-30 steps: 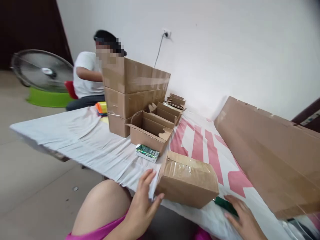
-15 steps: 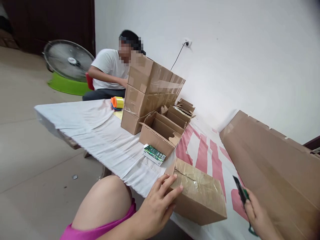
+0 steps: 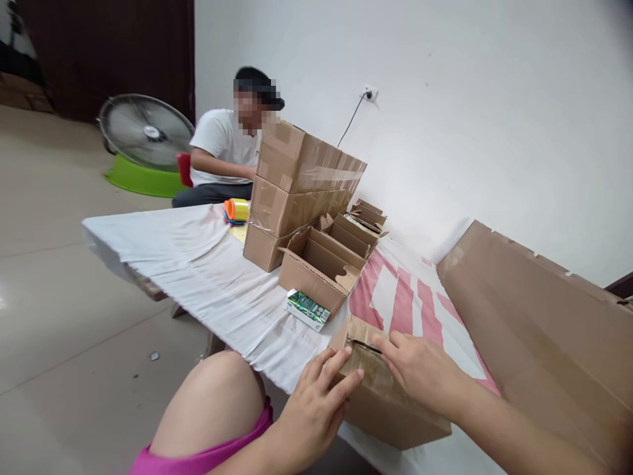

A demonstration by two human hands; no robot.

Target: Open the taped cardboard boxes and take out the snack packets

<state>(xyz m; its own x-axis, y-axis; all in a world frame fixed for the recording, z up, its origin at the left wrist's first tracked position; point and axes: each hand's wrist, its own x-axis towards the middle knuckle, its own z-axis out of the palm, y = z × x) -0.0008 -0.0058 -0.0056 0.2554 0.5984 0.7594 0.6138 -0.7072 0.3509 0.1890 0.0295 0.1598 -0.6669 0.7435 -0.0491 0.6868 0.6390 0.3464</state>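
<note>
A taped cardboard box (image 3: 383, 412) stands at the table's near edge, with a dark slit along the tape on its top. My left hand (image 3: 321, 392) rests against its left top edge, fingers spread. Over the top, my right hand (image 3: 408, 363) is closed, fingertips at the slit. A dark thin strip, apparently the blade of the utility knife (image 3: 364, 346), shows at those fingertips; the handle is hidden by the hand. Beyond the box lies a small green and white carton (image 3: 307, 310), next to an open cardboard box (image 3: 314, 280).
Stacked sealed boxes (image 3: 289, 204) and more open boxes (image 3: 353, 234) line the table (image 3: 173, 247). A tape roll (image 3: 237, 210) lies left of the stack. A large cardboard sheet (image 3: 539, 336) leans at right. A person (image 3: 217, 142) sits across, near a fan (image 3: 148, 132).
My right hand has moved left from beside the cardboard sheet onto the box top. The utility knife, plainly seen before, is now mostly hidden. My left hand stays on the box.
</note>
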